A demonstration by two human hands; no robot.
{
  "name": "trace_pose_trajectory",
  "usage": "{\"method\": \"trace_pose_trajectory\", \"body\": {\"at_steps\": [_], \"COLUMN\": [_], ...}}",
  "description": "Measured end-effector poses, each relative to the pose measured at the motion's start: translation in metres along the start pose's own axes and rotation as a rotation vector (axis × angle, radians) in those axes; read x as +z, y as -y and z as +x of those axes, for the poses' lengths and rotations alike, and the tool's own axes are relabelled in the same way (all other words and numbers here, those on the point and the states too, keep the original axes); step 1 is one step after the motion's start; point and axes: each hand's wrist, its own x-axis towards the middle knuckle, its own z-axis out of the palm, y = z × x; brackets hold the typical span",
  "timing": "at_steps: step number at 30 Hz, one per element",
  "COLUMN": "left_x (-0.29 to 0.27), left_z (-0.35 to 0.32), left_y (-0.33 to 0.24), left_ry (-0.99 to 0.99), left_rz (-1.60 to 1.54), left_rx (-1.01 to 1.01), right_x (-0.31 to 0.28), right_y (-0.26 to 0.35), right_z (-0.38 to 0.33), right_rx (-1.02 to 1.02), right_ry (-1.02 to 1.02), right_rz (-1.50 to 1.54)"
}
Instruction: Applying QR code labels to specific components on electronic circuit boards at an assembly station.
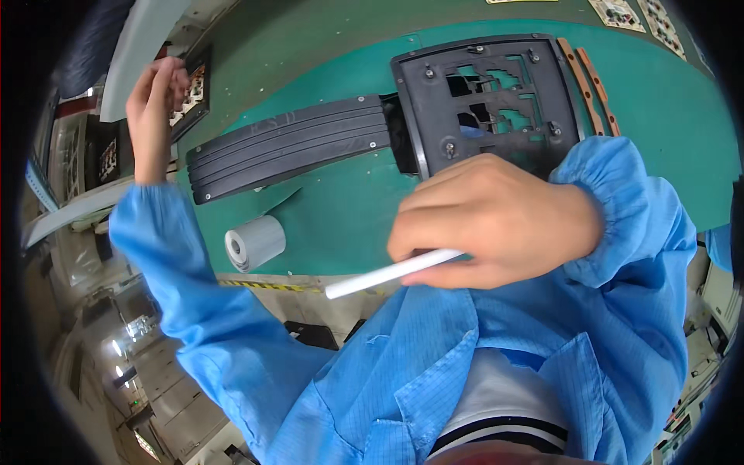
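Observation:
My right hand (496, 221) is closed around a slim white stick (391, 273), which juts out to the left above the table's near edge. Beyond that hand lies a black fixture frame (411, 70) with stepped cutouts and metal screws. A long black ribbed panel (291, 143) adjoins its left side. Far out to the left, my left hand (157, 101) is raised with curled fingers, close beside a dark-framed circuit board (195, 93). Whatever its fingers may hold is hidden and slightly blurred. A roll of white labels (256, 242) rests on the green mat (333, 221).
Two orange-brown strips with holes (593, 89) lie right of the fixture. Several circuit boards (618, 14) sit at the far right edge. A pale upright post (143, 50) stands by my left hand. Yellow-black tape (267, 285) runs along the table's near edge.

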Motion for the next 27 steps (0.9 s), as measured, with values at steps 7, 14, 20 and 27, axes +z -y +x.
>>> {"method": "trace_pose_trajectory", "body": {"at_steps": [7, 14, 20, 27], "left_x": [-0.079, -0.028, -0.058, -0.014], "left_z": [0.110, 0.092, 0.096, 0.082], "left_y": [0.302, 0.331, 0.337, 0.278], "left_ry": [0.171, 0.134, -0.071, 0.173], "left_rz": [0.621, 0.374, 1.143, 1.223], "left_rx": [-0.302, -0.693, -0.314, 0.008], "right_x": [0.013, 0.010, 0.003, 0.016], "right_y": [0.002, -0.003, 0.001, 0.009], "right_z": [-0.007, -0.013, -0.012, -0.014], "right_rx": [-0.090, -0.100, -0.199, -0.275], "right_ry": [0.000, -0.010, -0.033, -0.050], "right_rz": [0.007, -0.004, -0.050, -0.061]}}
